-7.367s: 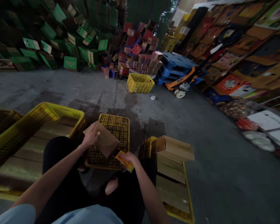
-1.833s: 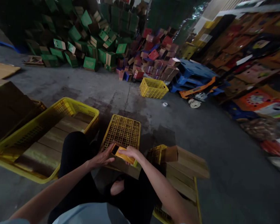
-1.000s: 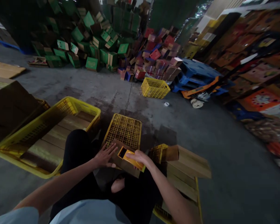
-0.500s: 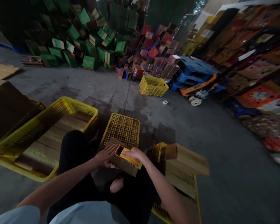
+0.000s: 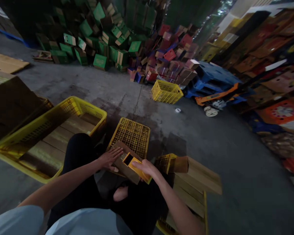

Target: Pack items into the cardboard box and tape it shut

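A closed cardboard box (image 5: 124,168) lies tilted over the near end of an upturned yellow crate (image 5: 132,133), just in front of my knees. My left hand (image 5: 110,159) rests on the box's left end, fingers stretched flat along the top and thumb apart at the near edge. An orange tape dispenser (image 5: 138,167) with a dark opening at its far end is gripped in my right hand (image 5: 145,168), over the right part of the box. The dispenser's underside and its contact with the cardboard are hidden.
On my left a large yellow crate (image 5: 49,179) holds several cardboard boxes. A box with a raised flap (image 5: 203,173) sits on another filled crate at right. Farther off are a yellow crate (image 5: 166,93), a tape roll (image 5: 177,110), an orange pallet jack (image 5: 217,94) and piled cartons (image 5: 100,62).
The tape dispenser in my right hand has shifted slightly right and toward me across the box, showing more cardboard between my hands. My left hand stays on the box. The view has turned a little.
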`<action>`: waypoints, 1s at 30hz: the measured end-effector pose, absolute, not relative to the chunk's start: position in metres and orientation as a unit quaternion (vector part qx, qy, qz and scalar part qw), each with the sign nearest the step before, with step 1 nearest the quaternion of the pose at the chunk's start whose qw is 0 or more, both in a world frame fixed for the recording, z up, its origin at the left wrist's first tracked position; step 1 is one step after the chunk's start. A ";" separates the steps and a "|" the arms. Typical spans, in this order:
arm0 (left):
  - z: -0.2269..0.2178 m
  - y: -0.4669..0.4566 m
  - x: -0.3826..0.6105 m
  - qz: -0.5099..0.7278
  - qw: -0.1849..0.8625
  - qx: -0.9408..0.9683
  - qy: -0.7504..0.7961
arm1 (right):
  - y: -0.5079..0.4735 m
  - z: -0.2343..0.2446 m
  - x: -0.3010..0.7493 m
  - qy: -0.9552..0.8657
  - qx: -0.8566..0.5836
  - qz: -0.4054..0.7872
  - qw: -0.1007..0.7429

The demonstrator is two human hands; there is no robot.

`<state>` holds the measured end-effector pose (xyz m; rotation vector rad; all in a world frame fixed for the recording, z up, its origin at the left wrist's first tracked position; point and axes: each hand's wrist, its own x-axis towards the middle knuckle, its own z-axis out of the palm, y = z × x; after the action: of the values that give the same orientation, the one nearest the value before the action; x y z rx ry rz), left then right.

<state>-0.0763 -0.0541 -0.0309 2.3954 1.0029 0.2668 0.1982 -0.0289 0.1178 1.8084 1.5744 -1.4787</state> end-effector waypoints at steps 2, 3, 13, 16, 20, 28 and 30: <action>-0.031 -0.054 -0.076 0.102 0.258 0.885 0.373 | -0.031 0.117 0.203 0.539 0.632 -0.532 0.165; -0.032 -0.054 -0.075 0.100 0.252 0.886 0.377 | -0.031 0.115 0.204 0.535 0.634 -0.533 0.164; -0.052 -0.075 -0.036 0.104 0.148 0.908 0.379 | -0.025 0.099 0.204 0.529 0.647 -0.526 0.159; -0.056 -0.072 -0.036 0.114 0.152 0.907 0.374 | -0.025 0.099 0.205 0.531 0.649 -0.522 0.156; -0.060 -0.068 -0.038 0.115 0.164 0.905 0.376 | -0.030 0.101 0.212 0.531 0.644 -0.530 0.152; -0.050 -0.065 -0.040 0.102 0.175 0.904 0.376 | -0.034 0.103 0.230 0.490 0.661 -0.542 0.169; -0.047 -0.066 -0.041 0.100 0.162 0.908 0.374 | -0.034 0.102 0.230 0.490 0.664 -0.536 0.178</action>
<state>-0.0408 -0.0662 -0.0465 2.5910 1.0678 0.2867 0.2297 -0.0335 0.1024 1.8778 1.3873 -1.5173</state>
